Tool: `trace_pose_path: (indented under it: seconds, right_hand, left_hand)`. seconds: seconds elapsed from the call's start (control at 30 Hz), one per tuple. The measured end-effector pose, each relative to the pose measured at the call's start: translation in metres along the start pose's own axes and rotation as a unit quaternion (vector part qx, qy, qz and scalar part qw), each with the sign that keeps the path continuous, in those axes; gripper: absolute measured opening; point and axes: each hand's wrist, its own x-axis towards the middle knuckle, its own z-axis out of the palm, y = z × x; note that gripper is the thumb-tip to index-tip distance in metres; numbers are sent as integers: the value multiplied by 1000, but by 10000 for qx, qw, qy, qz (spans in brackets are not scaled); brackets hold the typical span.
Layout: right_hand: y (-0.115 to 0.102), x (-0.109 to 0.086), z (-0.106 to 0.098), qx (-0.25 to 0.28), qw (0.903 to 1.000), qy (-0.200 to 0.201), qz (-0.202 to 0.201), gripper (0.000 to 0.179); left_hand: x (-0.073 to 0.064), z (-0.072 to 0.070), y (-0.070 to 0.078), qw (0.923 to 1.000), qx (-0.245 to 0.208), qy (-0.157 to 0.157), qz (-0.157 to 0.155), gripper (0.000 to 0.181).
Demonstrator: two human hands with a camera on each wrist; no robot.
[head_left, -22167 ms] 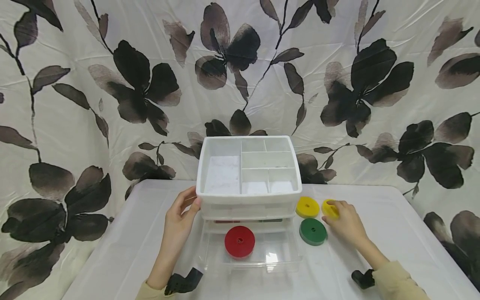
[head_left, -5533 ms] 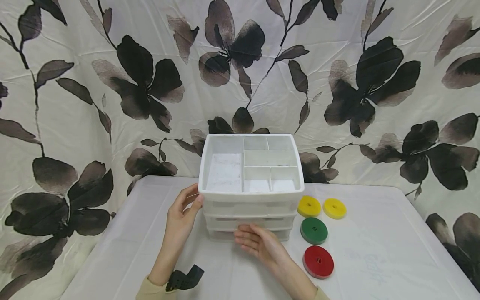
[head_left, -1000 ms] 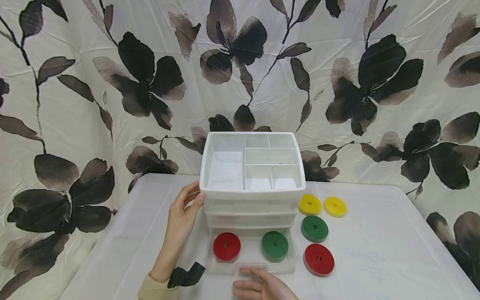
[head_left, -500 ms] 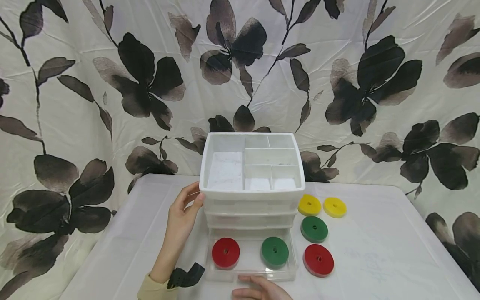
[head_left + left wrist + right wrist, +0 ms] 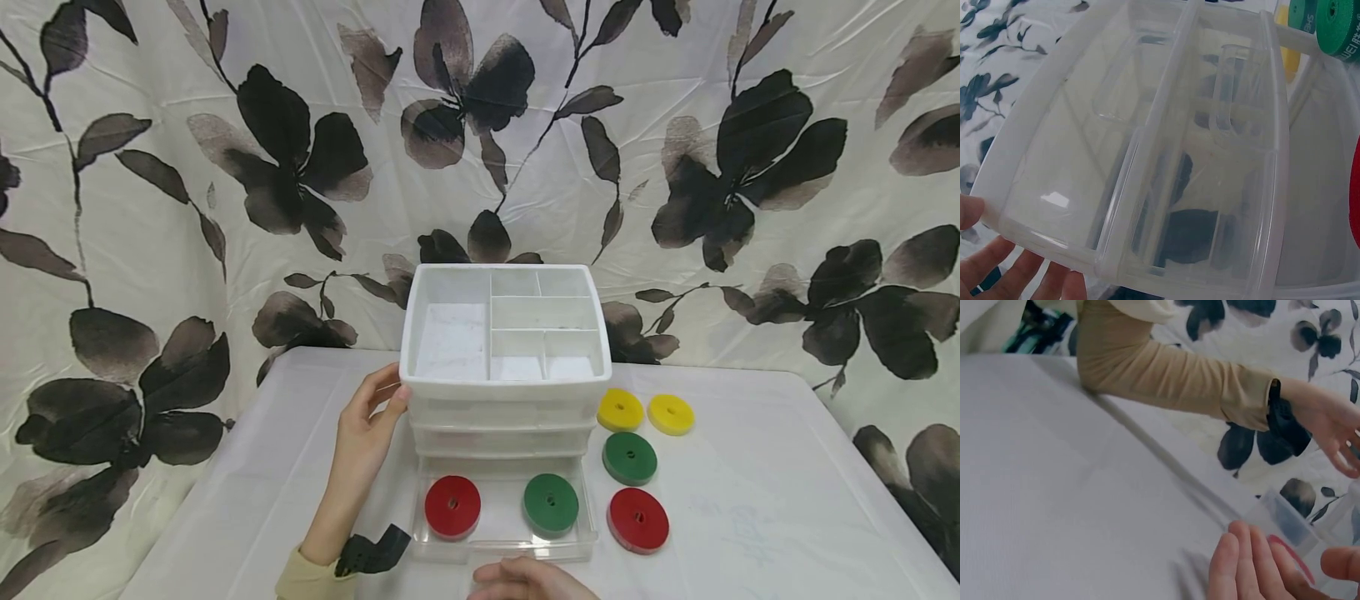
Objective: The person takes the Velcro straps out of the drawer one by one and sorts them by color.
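My left hand [image 5: 363, 433] grips the upper left edge of a white plastic drawer unit [image 5: 506, 412]; the left wrist view shows the thumb [image 5: 969, 211] at the front edge and fingers along the side. The clear bottom drawer [image 5: 501, 508] is pulled out. Inside it lie a red roll of tape [image 5: 453, 507] on the left and a green roll of tape [image 5: 551, 505] on the right. My right hand [image 5: 534, 580] is just before the drawer's front edge, fingers extended and slightly bent, holding nothing. Its lower part falls outside the head view.
To the unit's right on the white table [image 5: 750, 492] lie two yellow rolls [image 5: 620, 410], a green roll [image 5: 629, 458] and a red roll [image 5: 638, 521]. The unit's top tray [image 5: 450, 342] has several compartments. A floral cloth [image 5: 570, 200] hangs behind.
Earlier the middle drawer was out with a red roll in it; later all drawers were in and a red roll lay on the table. Since then the bottom drawer has come out; my right hand drew back.
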Motion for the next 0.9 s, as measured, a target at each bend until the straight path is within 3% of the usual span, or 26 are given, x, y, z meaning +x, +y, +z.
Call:
trace_pose_path:
  seconds: [0.2, 0.33, 0.47, 0.63, 0.9]
  right_hand:
    - [-7, -5, 0, -633, 9979, -97, -35, 46]
    - [-11, -9, -3, -1103, 9932, -152, -333, 43]
    - [-18, -17, -3, -1202, 9910, -221, -538, 42]
    - [-34, -27, -2, -1297, 9901, -131, -518, 44]
    - [-56, -40, -4, -2549, 9610, 334, -1018, 37]
  left_hand:
    - [0, 0, 0, 10000, -36, 4, 5, 41]
    - [0, -1, 0, 10000, -37, 6, -19, 41]
    - [0, -1, 1, 10000, -34, 12, -37, 41]
    - [0, -1, 1, 10000, -36, 4, -17, 40]
    - [0, -1, 0, 10000, -1, -9, 15, 40]
